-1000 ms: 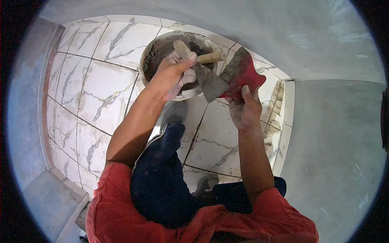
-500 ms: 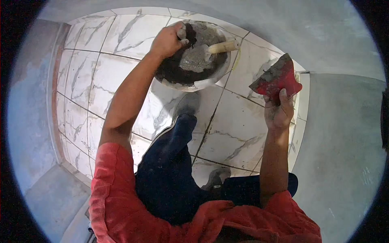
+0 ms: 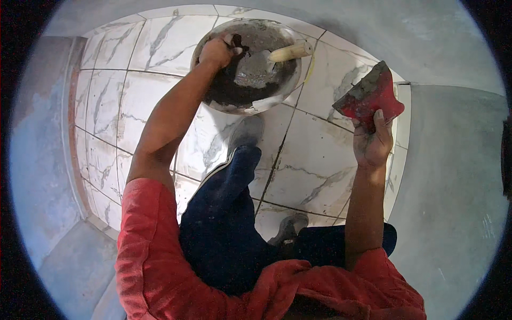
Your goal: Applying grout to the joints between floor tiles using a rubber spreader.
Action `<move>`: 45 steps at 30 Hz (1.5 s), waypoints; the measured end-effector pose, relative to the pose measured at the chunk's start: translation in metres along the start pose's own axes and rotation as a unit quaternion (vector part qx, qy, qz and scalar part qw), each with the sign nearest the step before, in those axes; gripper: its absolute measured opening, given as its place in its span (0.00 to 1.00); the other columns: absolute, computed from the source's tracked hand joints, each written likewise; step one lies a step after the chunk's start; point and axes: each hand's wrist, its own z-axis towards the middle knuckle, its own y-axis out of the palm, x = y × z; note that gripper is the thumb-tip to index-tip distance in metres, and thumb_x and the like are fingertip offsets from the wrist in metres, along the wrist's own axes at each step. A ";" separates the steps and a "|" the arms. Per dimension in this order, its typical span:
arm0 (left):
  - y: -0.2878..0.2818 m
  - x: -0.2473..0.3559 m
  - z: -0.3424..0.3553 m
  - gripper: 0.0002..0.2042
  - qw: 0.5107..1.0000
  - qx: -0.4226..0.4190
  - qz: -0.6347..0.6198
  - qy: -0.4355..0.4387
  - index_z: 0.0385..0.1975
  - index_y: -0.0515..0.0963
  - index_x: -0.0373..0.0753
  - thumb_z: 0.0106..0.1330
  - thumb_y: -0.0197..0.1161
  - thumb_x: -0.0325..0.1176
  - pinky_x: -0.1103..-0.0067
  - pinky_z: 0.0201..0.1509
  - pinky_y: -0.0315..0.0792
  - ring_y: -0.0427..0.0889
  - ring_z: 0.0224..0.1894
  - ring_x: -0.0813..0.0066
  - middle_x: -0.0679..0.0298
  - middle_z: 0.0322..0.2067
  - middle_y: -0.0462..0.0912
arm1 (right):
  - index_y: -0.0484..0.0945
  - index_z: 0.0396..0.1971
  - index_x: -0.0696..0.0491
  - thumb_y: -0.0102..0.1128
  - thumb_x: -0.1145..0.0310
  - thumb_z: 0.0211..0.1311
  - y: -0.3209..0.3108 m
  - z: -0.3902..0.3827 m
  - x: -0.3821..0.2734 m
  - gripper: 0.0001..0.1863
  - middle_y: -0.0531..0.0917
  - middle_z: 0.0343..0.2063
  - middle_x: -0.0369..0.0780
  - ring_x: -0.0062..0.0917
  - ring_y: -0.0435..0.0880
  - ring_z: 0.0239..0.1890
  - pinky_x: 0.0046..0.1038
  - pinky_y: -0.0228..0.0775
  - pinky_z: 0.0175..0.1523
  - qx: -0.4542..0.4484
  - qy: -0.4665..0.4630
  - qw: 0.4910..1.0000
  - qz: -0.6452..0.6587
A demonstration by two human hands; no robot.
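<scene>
My left hand (image 3: 217,53) is inside the left part of a round metal basin (image 3: 288,85) of grey, wet mortar, fingers curled; what they grip is hidden in the dark mix. A pale wooden handle (image 3: 293,52) sticks out of the mortar to the right of that hand. My right hand (image 3: 372,141) holds a red, roughly triangular tool (image 3: 392,106) off to the basin's right, with grey mortar caked along its upper face.
Marble-patterned white floor tiles (image 3: 304,154) lie under the basin and my feet (image 3: 245,128). Grey plastered walls (image 3: 448,160) stand close at the right and far side; a bluish wall (image 3: 48,149) is at the left. A thin yellow strip (image 3: 309,72) lies beside the basin.
My left hand has left the red tool's side and gone into the basin; the trowel blade it held is out of sight. My right hand has moved rightward with the red tool.
</scene>
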 end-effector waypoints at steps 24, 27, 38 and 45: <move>0.001 0.036 -0.018 0.16 0.985 -0.024 0.071 0.152 0.33 0.80 0.36 0.52 0.66 0.42 0.62 0.46 0.75 0.81 0.40 0.48 0.46 0.34 0.82 | 0.63 0.59 0.53 0.46 0.68 0.68 -0.016 -0.004 -0.015 0.20 0.74 0.53 0.40 0.30 0.74 0.55 0.34 0.69 0.56 -0.024 -0.021 0.999 0.006; 0.006 0.044 -0.015 0.14 0.987 -0.085 0.051 0.128 0.33 0.81 0.37 0.54 0.64 0.41 0.63 0.47 0.75 0.81 0.40 0.48 0.46 0.35 0.82 | 0.63 0.58 0.54 0.47 0.68 0.68 -0.016 -0.006 -0.018 0.20 0.74 0.53 0.40 0.30 0.75 0.54 0.34 0.69 0.56 0.005 -0.026 1.000 0.000; 0.003 0.050 -0.029 0.11 0.979 -0.075 0.049 0.184 0.38 0.81 0.42 0.56 0.61 0.35 0.63 0.49 0.74 0.80 0.42 0.50 0.51 0.37 0.82 | 0.63 0.59 0.55 0.50 0.68 0.67 -0.020 -0.009 -0.019 0.22 0.73 0.55 0.41 0.31 0.74 0.55 0.33 0.70 0.55 0.028 -0.025 0.999 0.005; 0.002 0.066 -0.023 0.16 0.971 -0.071 0.042 0.224 0.42 0.79 0.40 0.51 0.65 0.31 0.62 0.50 0.73 0.80 0.44 0.51 0.48 0.38 0.81 | 0.62 0.60 0.55 0.51 0.68 0.66 -0.024 -0.013 -0.023 0.23 0.73 0.55 0.42 0.32 0.74 0.57 0.34 0.71 0.55 0.064 -0.019 0.998 -0.003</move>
